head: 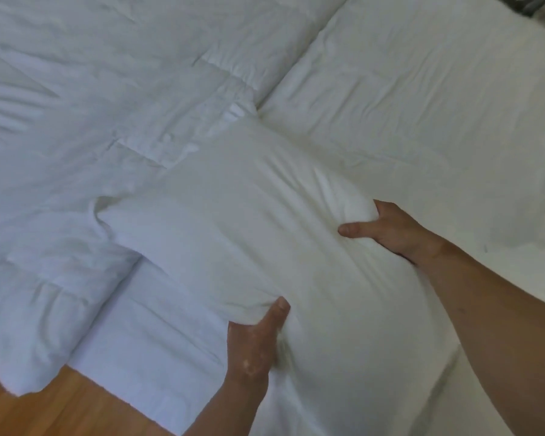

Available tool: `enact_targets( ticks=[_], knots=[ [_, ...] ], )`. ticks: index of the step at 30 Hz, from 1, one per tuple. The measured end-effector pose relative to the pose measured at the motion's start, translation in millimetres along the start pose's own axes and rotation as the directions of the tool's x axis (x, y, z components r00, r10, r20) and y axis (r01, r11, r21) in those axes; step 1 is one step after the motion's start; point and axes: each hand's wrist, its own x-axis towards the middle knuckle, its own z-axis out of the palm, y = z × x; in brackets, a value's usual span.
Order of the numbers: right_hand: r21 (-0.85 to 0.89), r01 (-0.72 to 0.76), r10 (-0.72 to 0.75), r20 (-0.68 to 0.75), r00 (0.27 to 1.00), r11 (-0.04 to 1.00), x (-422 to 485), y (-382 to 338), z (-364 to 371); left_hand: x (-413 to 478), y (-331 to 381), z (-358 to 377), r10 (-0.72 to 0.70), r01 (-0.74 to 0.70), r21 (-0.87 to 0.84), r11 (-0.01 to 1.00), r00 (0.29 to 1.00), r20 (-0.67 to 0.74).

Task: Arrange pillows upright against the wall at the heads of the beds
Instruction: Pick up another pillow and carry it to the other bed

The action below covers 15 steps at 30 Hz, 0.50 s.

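Observation:
A white pillow is held over the bed, its long axis running from centre left toward the lower right. My left hand grips its near lower edge, thumb pressed into the fabric. My right hand clutches its right side, fingers sunk into the filling. A second white pillow lies flat on the bed behind, at the upper right. No wall is in view.
A wrinkled white duvet covers the bed's left part and hangs over the edge at lower left. The white bed sheet shows below the pillow. Wooden floor lies at the bottom left. Something dark and metallic sits in the top right corner.

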Motion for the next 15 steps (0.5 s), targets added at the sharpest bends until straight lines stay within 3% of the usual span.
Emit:
enact_targets(
  ticks=[8, 15],
  knots=[
    [0.160, 0.041, -0.024, -0.111, 0.994, 0.986, -107, -13, 27, -65, 43, -51, 0.113, -0.113, 0.026, 0.993, 0.994, -0.005],
    [0.385, 0.137, -0.069, -0.184, 0.980, 0.913, -188, -36, 58, -117, 82, -88, 0.257, -0.263, 0.127, 0.956, 0.964, 0.065]
  ],
)
